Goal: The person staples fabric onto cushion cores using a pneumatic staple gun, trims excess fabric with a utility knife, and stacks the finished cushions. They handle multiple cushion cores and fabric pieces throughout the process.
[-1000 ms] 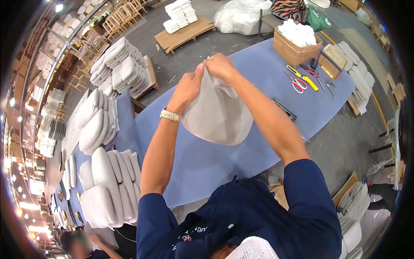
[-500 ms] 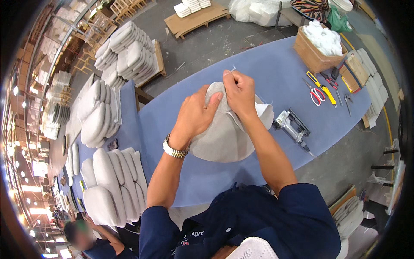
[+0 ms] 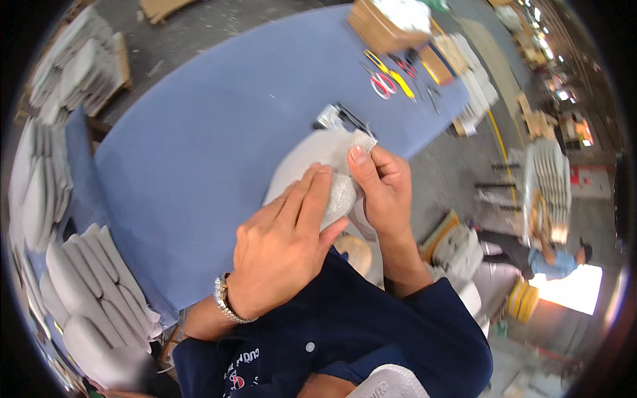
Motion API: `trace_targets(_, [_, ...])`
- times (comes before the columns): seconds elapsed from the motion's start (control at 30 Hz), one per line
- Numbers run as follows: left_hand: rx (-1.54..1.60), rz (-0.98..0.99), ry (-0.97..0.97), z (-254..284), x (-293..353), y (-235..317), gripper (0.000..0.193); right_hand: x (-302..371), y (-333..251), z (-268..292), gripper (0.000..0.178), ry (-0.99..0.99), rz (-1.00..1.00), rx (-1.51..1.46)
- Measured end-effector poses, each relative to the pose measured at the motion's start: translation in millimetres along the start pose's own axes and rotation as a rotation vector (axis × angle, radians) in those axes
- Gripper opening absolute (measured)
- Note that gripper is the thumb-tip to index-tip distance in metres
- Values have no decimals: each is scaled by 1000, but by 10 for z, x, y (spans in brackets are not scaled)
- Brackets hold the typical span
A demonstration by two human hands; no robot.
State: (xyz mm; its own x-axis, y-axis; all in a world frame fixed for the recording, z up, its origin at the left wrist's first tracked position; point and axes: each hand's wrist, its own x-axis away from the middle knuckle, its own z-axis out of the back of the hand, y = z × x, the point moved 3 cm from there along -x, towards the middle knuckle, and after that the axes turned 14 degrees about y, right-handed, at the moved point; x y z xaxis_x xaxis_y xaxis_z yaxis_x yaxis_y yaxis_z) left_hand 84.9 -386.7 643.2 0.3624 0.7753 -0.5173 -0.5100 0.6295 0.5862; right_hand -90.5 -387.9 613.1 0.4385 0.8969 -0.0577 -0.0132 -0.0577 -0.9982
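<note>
A pale grey fabric-covered cushion (image 3: 302, 156) is between my hands near the table's front edge, close to my body. My left hand (image 3: 275, 232) lies over its near side, fingers stretched out flat on the fabric and thumb apart. With the thumb on top, my right hand (image 3: 388, 192) pinches the fabric edge at the right, where a corner of cloth sticks up. The cushion's underside is hidden. Just beyond it, a silver and black staple gun (image 3: 330, 118) rests on the blue table (image 3: 199, 132), partly covered from view.
Red-handled scissors (image 3: 383, 86), a yellow cutter (image 3: 398, 79) and pliers (image 3: 433, 99) lie on the far right, near a cardboard box (image 3: 378, 33) with white filling. Stacked grey cushions (image 3: 93, 278) stand at the left. A person in blue (image 3: 557, 262) is at the far right.
My view has swung right. The cushion has come nearer my body and turned; my left hand now lies flat across it, and my right hand has lowered along its edge.
</note>
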Motion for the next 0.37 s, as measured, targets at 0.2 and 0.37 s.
trace_targets(0.2, [48,-105,-24,-173,311,244,63,585,-17,413,34,163,-211,-108])
trace_targets(0.37, [9,-175,-79,-280,427,421,63,808,30,708,40,158,-259,188])
